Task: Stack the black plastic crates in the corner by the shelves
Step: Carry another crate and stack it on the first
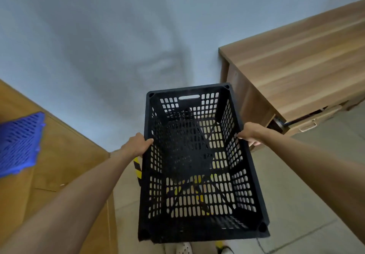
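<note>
Mid-carry, by the look of it — one black perforated plastic crate (199, 164) held up off the floor, open top toward the camera, empty inside. Left hand (136, 144) clamped on the left long rim, thumb hooked over the edge; right hand (249, 134) gripping the right rim likewise, fingertips curled under the outer side. Below, through the slots, pale tiled floor (296, 204) and a strip of yellow-and-black hazard tape (137, 169). Ahead, a plain grey wall (98, 46); to the right a low wood-grain cabinet (296, 66), to the left a tan wooden unit (59, 155) with a blue slatted plastic piece (19, 143) lying on it. No stack of black crates in view, nor any second crate — so nothing visibly placed yet. Probably early or midway: crate in transit, setting down in the corner not yet done, number of crates left impossible to tell.
</note>
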### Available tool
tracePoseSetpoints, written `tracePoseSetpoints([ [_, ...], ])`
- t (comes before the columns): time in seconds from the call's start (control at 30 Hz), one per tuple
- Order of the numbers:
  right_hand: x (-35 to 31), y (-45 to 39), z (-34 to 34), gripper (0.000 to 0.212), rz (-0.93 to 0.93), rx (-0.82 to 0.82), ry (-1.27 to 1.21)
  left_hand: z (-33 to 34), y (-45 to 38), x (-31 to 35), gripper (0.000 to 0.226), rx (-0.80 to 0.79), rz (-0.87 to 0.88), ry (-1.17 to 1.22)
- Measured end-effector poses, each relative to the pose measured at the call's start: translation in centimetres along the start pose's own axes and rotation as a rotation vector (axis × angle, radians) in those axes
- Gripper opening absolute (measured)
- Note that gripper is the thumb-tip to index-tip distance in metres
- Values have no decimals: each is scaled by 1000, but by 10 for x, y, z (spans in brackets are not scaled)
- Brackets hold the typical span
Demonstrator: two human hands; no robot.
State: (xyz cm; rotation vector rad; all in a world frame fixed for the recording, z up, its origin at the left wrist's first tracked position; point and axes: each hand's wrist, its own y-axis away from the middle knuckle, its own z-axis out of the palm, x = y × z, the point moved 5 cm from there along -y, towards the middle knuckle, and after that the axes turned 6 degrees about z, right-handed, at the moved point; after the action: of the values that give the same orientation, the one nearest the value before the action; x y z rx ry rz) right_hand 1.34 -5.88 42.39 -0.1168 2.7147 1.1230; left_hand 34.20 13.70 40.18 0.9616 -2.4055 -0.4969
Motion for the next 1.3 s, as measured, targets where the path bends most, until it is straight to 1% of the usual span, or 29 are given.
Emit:
tracePoseSetpoints([
  [0.13,-26,-38,-4,39,22,-40,-26,2,-45,-3,46,-49,-34,34],
  [0.3,-67,-102,-8,42,55,-125,-84,-8,-123,-12,57,-128,-82,64],
  [0.4,-96,-141,-10,44,81,-152,-67,-17,-168,-17,60,-183,-96,77],
  [0.53,-134,-184,-6,45,70,-162,-82,-20,-214,-28,54,-229,-162,138],
  [0.6,-149,-204,1,42,64,-168,-68,-15,-228,-35,50,-256,-209,189],
  [0.7,-163,-232,10,27,72,-190,-33,-5,-243,-41,40,-277,-233,245],
  [0.8,-179,-261,15,19,41,-193,-5,4,-259,-46,40,-326,-259,199],
  [0.83,-185,-270,15,18,18,-185,19,9,-267,-50,42,-320,-285,213],
  [0.93,-201,-303,15,32,-34,-162,105,22,-291,-61,59,-260,-344,256],
  [1.0,-208,-332,18,40,-36,-145,123,35,-308,-71,71,-247,-385,228],
  [1.07,-215,-354,21,43,-52,-150,127,42,-321,-74,76,-216,-445,200],
  [1.17,-230,-378,25,38,-127,-173,132,46,-339,-74,76,-184,-486,146],
  [1.3,-246,-403,30,36,-237,-207,183,51,-355,-78,66,-138,-515,90],
])
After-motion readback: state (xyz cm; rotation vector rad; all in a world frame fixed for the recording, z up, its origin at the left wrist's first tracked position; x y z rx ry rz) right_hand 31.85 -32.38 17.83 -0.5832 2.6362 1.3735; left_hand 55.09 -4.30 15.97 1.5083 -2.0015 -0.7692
